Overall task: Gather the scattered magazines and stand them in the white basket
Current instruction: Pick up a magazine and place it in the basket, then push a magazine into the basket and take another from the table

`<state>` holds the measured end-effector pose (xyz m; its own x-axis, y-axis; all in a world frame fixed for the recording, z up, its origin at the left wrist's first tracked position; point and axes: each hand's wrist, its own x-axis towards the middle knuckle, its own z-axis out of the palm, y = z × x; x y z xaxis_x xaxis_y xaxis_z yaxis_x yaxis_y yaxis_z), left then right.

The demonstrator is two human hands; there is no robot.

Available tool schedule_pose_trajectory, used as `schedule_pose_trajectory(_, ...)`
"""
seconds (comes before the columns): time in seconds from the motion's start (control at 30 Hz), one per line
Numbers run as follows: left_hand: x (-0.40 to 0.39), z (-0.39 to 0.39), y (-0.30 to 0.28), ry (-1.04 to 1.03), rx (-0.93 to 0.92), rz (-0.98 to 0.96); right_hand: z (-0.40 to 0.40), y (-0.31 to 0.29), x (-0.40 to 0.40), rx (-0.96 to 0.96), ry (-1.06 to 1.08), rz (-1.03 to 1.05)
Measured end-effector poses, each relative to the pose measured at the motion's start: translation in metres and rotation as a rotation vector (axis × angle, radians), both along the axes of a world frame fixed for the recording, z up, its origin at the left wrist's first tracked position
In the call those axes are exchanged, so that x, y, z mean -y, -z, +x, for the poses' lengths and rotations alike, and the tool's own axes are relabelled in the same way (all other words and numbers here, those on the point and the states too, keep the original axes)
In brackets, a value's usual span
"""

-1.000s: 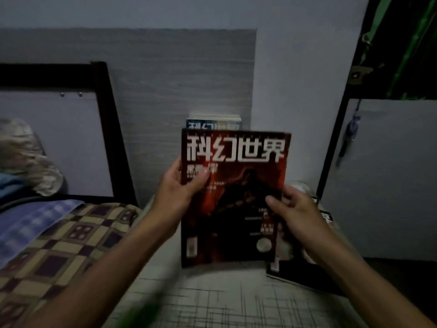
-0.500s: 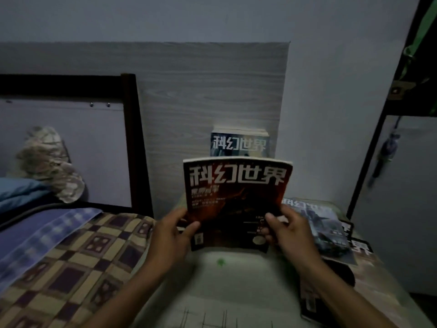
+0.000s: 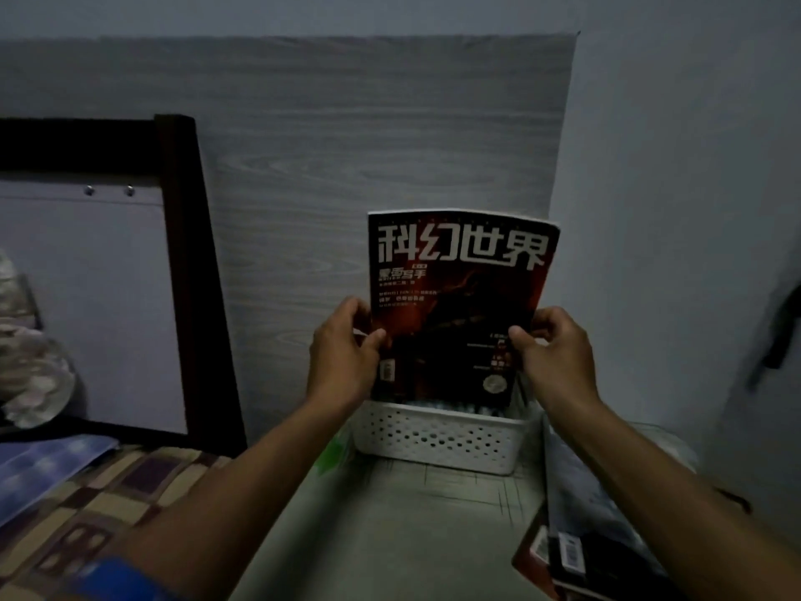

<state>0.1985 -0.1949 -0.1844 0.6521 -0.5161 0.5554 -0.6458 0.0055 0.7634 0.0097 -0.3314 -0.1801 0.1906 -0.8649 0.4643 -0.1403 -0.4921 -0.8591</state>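
Since half a second ago the red magazine (image 3: 459, 305) has risen to frame centre, upright, lower edge at the white basket (image 3: 437, 440) rim. Left hand (image 3: 342, 353) and right hand (image 3: 555, 353) pinch its side edges. Insertion appears imminent; more magazines (image 3: 585, 527) wait lower right.

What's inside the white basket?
The red magazine stands upright with its bottom edge in the white basket, held by the left hand and right hand. Behind it something bluish peeks out; the rest is hidden.
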Motion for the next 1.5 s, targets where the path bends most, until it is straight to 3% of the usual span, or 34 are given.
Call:
schedule_pose_trajectory(0.23, 0.021, 0.017, 0.052, -0.045, -0.061, 0.089, 0.015, 0.05, 0.023, -0.089, 0.086, 0.007)
schedule_pose_trajectory(0.43, 0.018, 0.0, 0.053, -0.076, -0.206, 0.047, 0.013, 0.048, 0.016, -0.105, 0.13, 0.098)
schedule_pose_trajectory(0.53, 0.004, -0.025, 0.051, -0.125, -0.073, 0.037, -0.003, 0.037, -0.005, -0.129, 0.07, 0.114)
schedule_pose_trajectory(0.63, -0.026, -0.066, 0.06, -0.035, 0.071, 0.03, -0.053, 0.036, -0.026, -0.123, 0.022, 0.059)
schedule_pose_trajectory(0.73, -0.061, -0.125, 0.08, 0.204, -0.048, 0.262, -0.131, 0.052, -0.048, -0.286, 0.046, 0.036)
schedule_pose_trajectory(0.83, -0.081, -0.179, 0.096, 0.41, -0.049, 0.445, -0.204, 0.069, -0.059, -0.632, 0.125, 0.036)
schedule_pose_trajectory(0.93, -0.076, -0.212, 0.103, 0.495, -0.019, 0.421, -0.244, 0.085, -0.072, -0.897, 0.082, 0.054)
schedule_pose_trajectory(1.03, -0.056, -0.232, 0.102, 0.451, -0.316, 0.393, -0.248, 0.111, -0.089, -1.042, 0.002, -0.048)
schedule_pose_trajectory(1.17, -0.033, -0.232, 0.09, 0.31, -0.758, 0.326, -0.247, 0.124, -0.105, -0.929, 0.033, -0.129)
schedule_pose_trajectory(1.33, -0.021, -0.221, 0.082, 0.279, -0.717, 0.427, -0.261, 0.119, -0.116, -0.723, -0.03, -0.101)
schedule_pose_trajectory(1.5, -0.027, -0.23, 0.084, 0.44, -0.79, 0.383, -0.268, 0.113, -0.103, -0.421, -0.089, 0.193)
